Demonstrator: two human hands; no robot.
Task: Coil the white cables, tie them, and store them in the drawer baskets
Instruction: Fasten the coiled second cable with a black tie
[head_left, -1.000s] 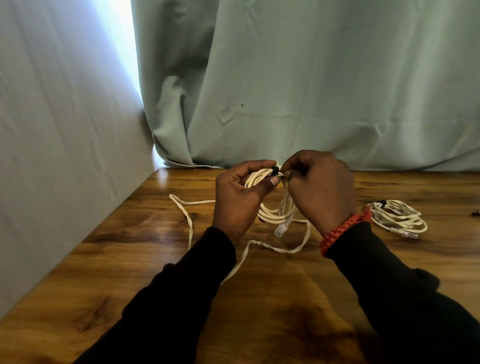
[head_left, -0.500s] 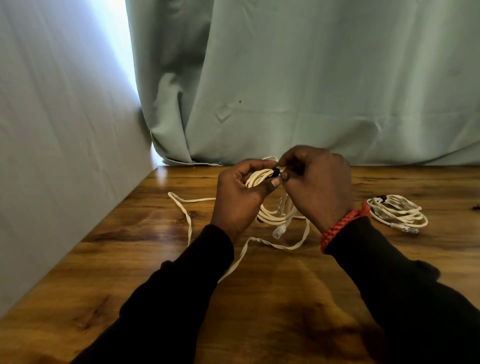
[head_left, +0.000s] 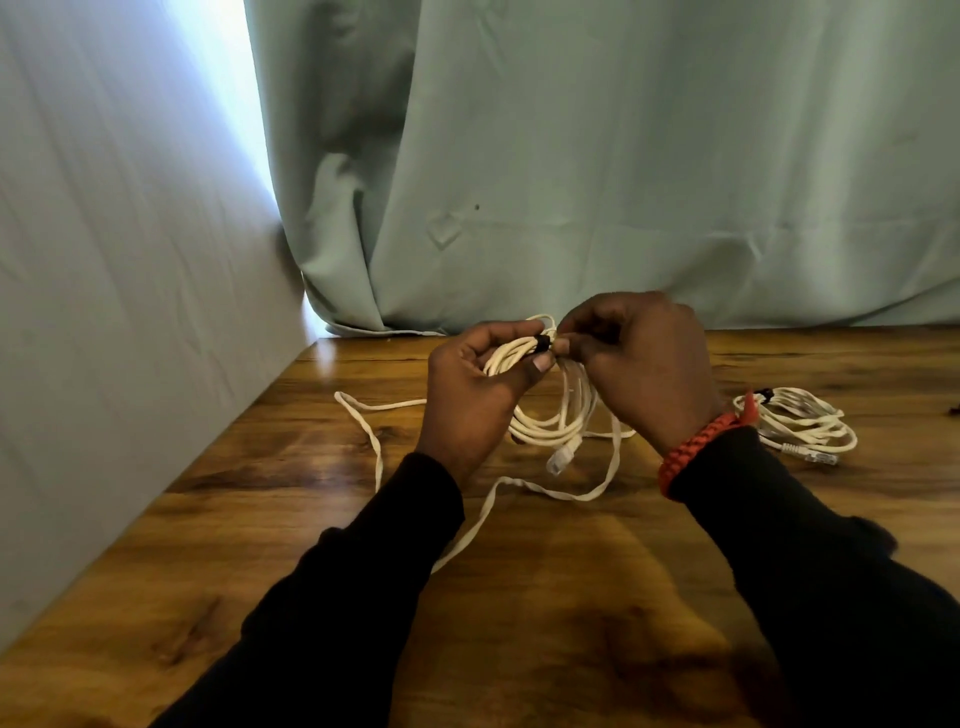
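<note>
- Surface: a glossy wooden table with dark grain, seen from the head view; pale green curtains hang behind its far edge and along its left side, with a bright gap of light at their corner.
- Left hand: thumb and fingers curled round the coiled white cable, held just above the table.
- Right hand: fingertips pinching the black tie wrapped on the top of the coil; a red braided bracelet sits at the wrist.
- A flat white cable trails loose across the table under the arms.
- A second coiled cable lies on the table to the right, well apart from the hands.
- Both black sleeves cover the near table.
</note>
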